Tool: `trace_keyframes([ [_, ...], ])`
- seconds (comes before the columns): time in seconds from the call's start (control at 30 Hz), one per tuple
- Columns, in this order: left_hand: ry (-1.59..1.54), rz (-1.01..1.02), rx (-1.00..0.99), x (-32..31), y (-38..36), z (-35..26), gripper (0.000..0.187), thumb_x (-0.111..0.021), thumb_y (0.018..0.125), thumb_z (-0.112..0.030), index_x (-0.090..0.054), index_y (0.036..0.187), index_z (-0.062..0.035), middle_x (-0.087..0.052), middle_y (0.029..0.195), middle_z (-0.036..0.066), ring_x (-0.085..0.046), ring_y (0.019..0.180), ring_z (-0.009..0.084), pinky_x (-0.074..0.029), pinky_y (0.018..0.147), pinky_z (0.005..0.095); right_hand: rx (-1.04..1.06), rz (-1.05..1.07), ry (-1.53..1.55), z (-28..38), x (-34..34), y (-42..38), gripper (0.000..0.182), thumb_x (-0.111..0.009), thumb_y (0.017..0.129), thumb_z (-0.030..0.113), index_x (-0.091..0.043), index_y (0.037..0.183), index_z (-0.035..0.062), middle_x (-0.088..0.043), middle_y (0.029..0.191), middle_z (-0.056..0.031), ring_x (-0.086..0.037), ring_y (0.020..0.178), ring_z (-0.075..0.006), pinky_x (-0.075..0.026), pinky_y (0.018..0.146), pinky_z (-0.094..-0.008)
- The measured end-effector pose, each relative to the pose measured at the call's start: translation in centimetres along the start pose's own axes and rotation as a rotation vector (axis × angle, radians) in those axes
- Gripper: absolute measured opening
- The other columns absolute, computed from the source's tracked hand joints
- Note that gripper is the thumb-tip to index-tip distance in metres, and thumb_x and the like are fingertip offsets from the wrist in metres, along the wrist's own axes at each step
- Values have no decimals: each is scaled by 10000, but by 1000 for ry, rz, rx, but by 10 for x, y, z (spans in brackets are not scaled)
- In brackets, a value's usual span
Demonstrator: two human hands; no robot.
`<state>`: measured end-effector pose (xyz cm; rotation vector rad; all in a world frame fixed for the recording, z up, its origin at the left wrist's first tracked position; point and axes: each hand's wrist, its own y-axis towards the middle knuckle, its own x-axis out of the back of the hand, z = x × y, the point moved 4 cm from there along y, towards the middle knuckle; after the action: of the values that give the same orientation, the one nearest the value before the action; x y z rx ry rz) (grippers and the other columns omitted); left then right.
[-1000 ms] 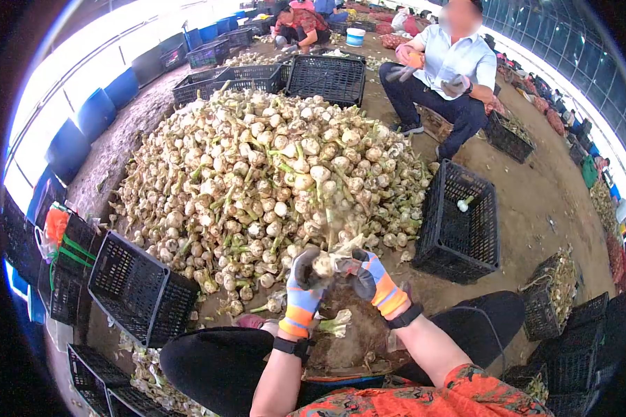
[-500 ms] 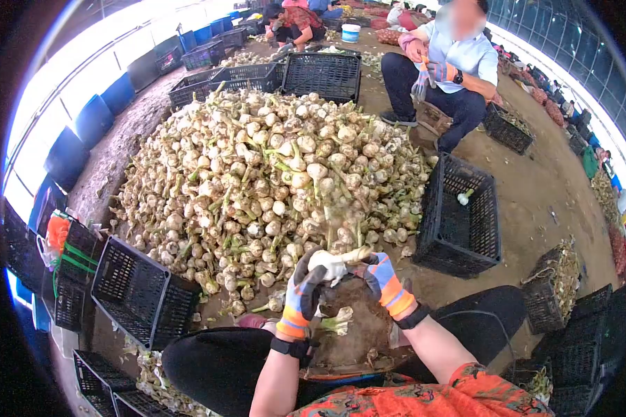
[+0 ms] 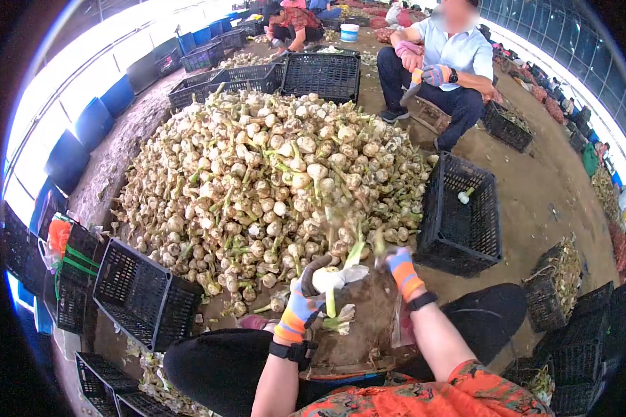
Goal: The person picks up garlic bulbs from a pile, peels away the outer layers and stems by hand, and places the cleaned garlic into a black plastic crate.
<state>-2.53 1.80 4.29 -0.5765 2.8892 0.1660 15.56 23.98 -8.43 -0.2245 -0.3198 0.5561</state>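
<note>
The gloved left hand [image 3: 301, 300] is wrapped round a white garlic bulb [image 3: 323, 279], pale green strips [image 3: 355, 254] sticking out, just off the near edge of the garlic pile [image 3: 271, 181]! Over by the near-left corner of the black crate [image 3: 459, 248], the right hand [image 3: 400, 270] is partly blurred: whether it's gripping anything, I can't tell.
</note>
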Motion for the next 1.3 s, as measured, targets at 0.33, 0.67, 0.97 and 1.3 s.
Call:
trace_keyframes([
  [0.33, 72, -106, -136, -5, 5, -10, 764, -747, 660, -67, -326, 1297, -37, -554, 1025, 70, -555, 939, 179, -473, 820, 303, 140, 489, 260, 165, -66, -106, 449, -703, 655, 12, -574, 1084, -14, -641, 965, -75, -585, 854, -122, -469, 779, -260],
  [0.67, -120, -317, -24, -6, -6, -9, 277, -645, 817, -130, -584, 1050, 6, -620, 970, 70, -597, 808, 139, -492, 713, 261, 313, -36, 286, 129, -76, -86, 249, -484, 700, -54, -572, 932, -34, -630, 798, -74, -592, 672, -158, -486, 637, -261],
  [0.97, -627, -244, 97, 1, -6, 1, 390, -552, 883, -196, -451, 1186, 28, -510, 1185, 165, -533, 1068, 246, -468, 875, 351, 286, -276, 322, 81, -40, -56, 237, -533, 680, -57, -588, 909, -34, -634, 819, -89, -584, 707, -161, -478, 686, -265],
  [1.3, -962, -301, 25, 12, -1, 30, 324, -503, 904, -243, -503, 1135, -16, -558, 1129, 135, -548, 1035, 268, -443, 911, 435, 252, -463, -5, 23, -37, -70, 235, -543, 692, 25, -582, 920, -19, -635, 806, -144, -612, 739, -258, -476, 691, -340],
])
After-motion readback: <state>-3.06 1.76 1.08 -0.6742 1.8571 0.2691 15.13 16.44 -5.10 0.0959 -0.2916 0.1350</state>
